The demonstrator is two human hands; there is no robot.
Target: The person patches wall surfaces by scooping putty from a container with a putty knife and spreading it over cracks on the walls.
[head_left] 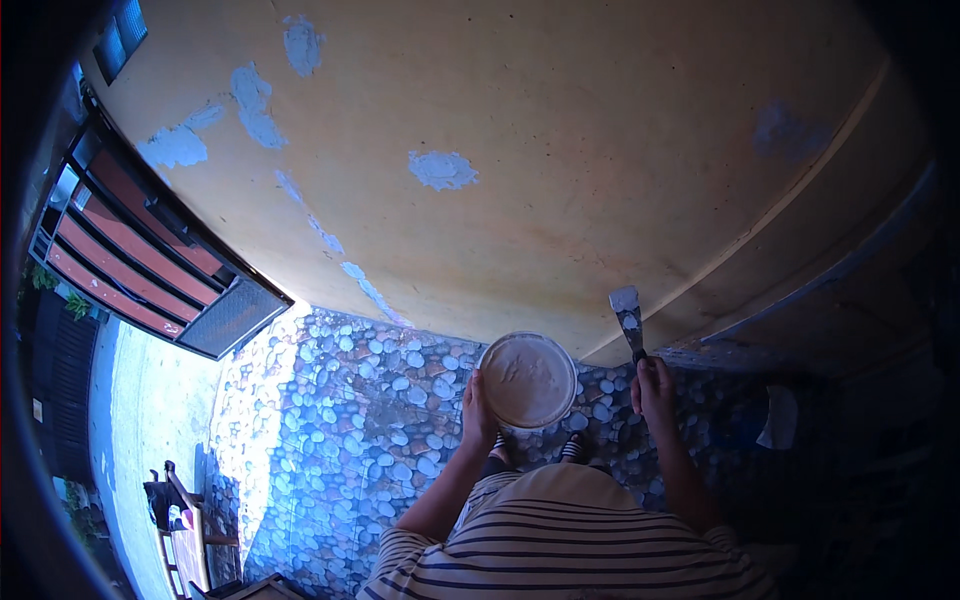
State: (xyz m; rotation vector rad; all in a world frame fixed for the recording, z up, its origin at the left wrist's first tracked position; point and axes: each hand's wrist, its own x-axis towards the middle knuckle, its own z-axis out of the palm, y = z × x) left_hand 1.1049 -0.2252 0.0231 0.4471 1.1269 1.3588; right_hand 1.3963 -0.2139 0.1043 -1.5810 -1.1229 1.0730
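My left hand [478, 412] grips the left side of a round tub [527, 380] of pale putty, whose surface shows a few scrape marks. In my right hand [655, 390] is a putty knife [627, 315], its blade pointing up and smeared with whitish putty. The knife is apart from the tub, to its right, and close to the lower part of the yellowish wall [560, 200]. A pale patch [443, 170] of filler is on the wall ahead, with several more patches [257, 105] toward the upper left.
A gate [140, 250] with dark bars and reddish panels stands at the left. Pebble-patterned flooring [350, 440] lies below, with my feet on it. At the lower left is a wooden chair-like frame [190, 540] with a dark item on it. A pale object [778, 418] sits in shadow at the right.
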